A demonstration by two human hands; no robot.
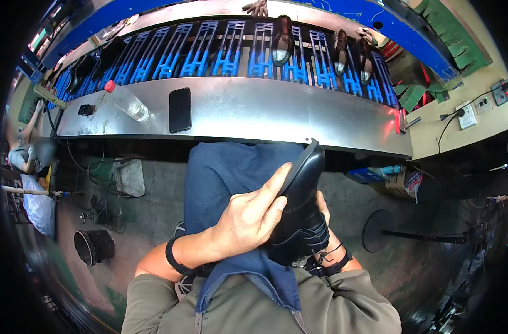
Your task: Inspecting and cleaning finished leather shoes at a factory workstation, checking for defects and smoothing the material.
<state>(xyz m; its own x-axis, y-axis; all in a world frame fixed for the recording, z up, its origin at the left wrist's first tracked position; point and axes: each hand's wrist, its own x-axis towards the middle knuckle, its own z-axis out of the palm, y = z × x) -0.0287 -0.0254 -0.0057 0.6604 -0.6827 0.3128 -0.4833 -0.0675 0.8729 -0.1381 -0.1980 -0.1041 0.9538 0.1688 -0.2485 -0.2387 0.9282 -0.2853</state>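
Observation:
A black lace-up leather shoe [298, 216] is held above my lap, its toe pointing away from me and its sole edge turned to the left. My left hand [253, 216] grips it from the left, fingers stretched along the sole edge and thumb against the side. On the shoe's far right side, my right hand [327, 231] supports it; most of that hand is hidden behind the upper, with fingertips showing beside it. The loose laces [322, 245] hang near my right wrist. A blue apron [220, 172] covers my lap.
A metal ledge [237, 106] ahead carries a phone [180, 109], a red-capped bottle [129, 103] and a small black object [86, 109]. Beyond runs a conveyor of blue racks [195, 58] with dark shoes [282, 42]. Another person's hand [257, 8] reaches in. A black bucket [94, 247] stands lower left.

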